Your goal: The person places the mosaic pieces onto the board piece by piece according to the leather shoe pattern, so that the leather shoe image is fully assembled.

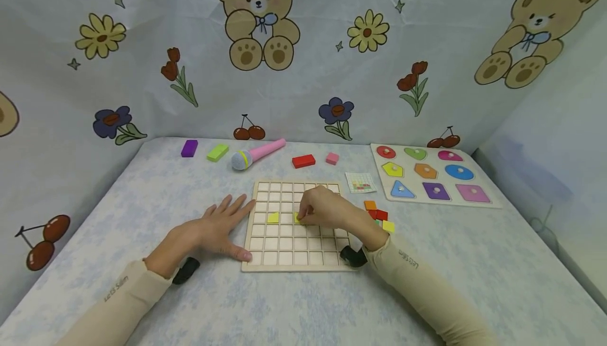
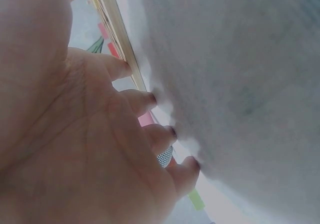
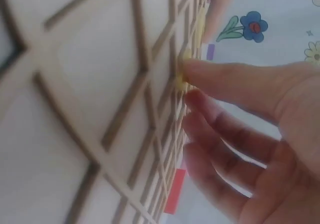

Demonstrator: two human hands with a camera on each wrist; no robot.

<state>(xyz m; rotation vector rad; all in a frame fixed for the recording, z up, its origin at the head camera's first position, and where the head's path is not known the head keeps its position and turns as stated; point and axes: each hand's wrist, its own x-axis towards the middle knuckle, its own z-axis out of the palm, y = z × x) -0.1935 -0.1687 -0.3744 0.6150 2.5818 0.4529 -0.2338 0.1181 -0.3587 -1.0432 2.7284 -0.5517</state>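
On the pale wooden grid board [image 1: 294, 227] at the middle of the table, the person's right hand [image 1: 327, 210] has its fingertips [image 3: 192, 73] bent down onto a small yellow square tile [image 1: 298, 218], pinching or pressing it into a cell about midway down the board; the right wrist view shows the tile [image 3: 181, 80] wedged under the index fingertip against one of the raised dividers. A second yellow square tile [image 1: 273, 218] lies in a cell just left of it, in the same row. The left hand [image 1: 218, 226] rests flat at the board's left edge, fingers straight and spread, its fingertips [image 2: 145, 100] touching the rim and holding nothing. To my eye the main risk is that the tile sits tilted on a divider rather than dropping square into its cell, since the fingers hide most of it and a sideways push could ride it over the wall into the neighbouring cell. If the left hand eases off, the board could slide across the soft patterned cloth [image 1: 142, 193] under that push. Just off the board's right edge lies a small heap of loose orange, red, green and yellow tiles [image 1: 379, 215], close to the right wrist; a careless sweep of the cream sleeve [image 1: 417, 277] could scatter them.
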